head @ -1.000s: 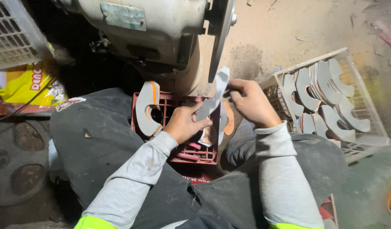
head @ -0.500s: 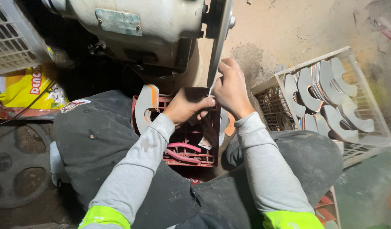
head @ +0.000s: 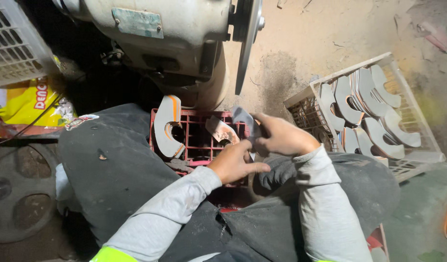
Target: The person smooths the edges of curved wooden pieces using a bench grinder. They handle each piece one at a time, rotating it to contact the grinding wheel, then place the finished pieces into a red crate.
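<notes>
Yellow plastic bag (head: 27,104) with red print sat far left on the floor, crumpled, partly under a white wire basket (head: 12,46). Rectangular grey-green plate (head: 137,23) was fixed to the side of the cream machine housing (head: 155,34) at the far centre; grinding disc (head: 247,39) hung edge-on at the housing's right end. Small white-and-red label (head: 81,121) lay on the dark trouser knee at left.

Red plastic crate (head: 199,140) sat between the knees, just below the machine. One curved, hook-shaped metal blank (head: 167,126) stood upright at its left side, pale grey with an orange stripe along its outer edge. A second blank (head: 221,131) lay tilted inside the crate, rusty-pink on its face.

Right hand (head: 281,138) held a grey curved metal piece (head: 243,117) over the crate's right side, below the disc and clear of it. Fingers were pinched together on the piece's near end. Left hand (head: 235,162) sat just beside and below it, fingers loosely curled and close together; couldn't tell whether it touched the piece.

White crate (head: 417,160) at right held a tight stack of like grey blanks (head: 369,111), standing on edge. Round dark cast part (head: 15,194) lay near left.
</notes>
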